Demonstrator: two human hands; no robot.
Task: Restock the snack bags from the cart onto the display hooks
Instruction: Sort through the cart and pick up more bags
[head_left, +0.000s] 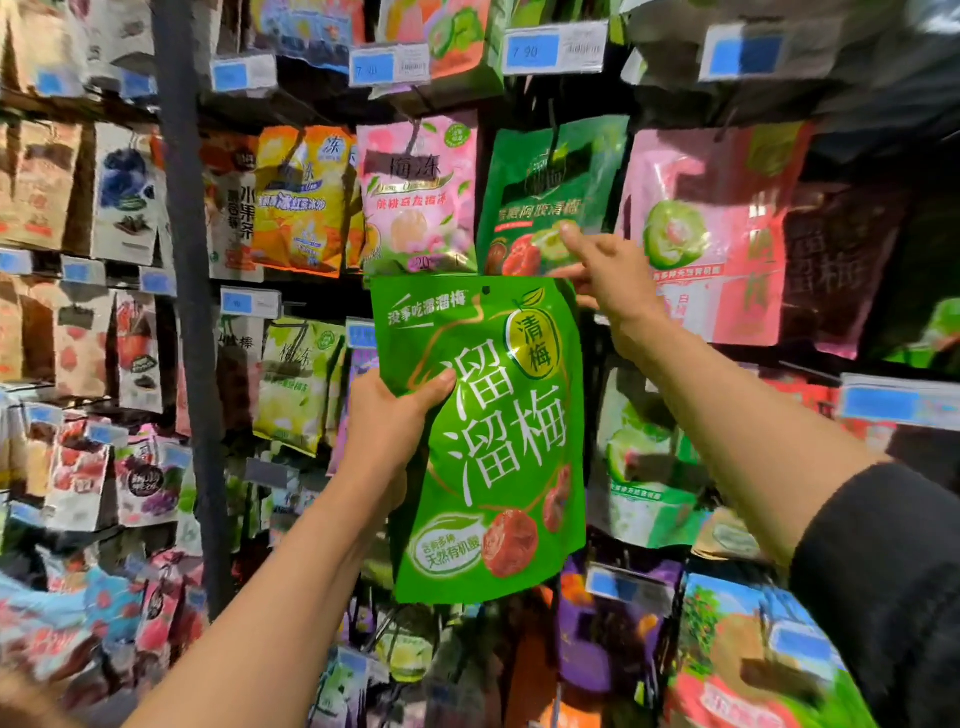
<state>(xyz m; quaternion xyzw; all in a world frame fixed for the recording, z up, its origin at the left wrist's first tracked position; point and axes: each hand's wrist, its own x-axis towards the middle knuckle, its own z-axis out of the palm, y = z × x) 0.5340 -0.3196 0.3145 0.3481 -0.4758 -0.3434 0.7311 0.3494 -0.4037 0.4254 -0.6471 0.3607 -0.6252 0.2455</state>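
Green snack bag (488, 441) is up at the display, left hand (387, 431) gripping its left edge, right hand (605, 275) pinching the top right corner, index finger out toward the hanging dark green bag (545, 197). Best move: line up its punch hole (486, 291) with the peg, slide on straight. Peg and cart not visible; price tags (553, 49) blurred.
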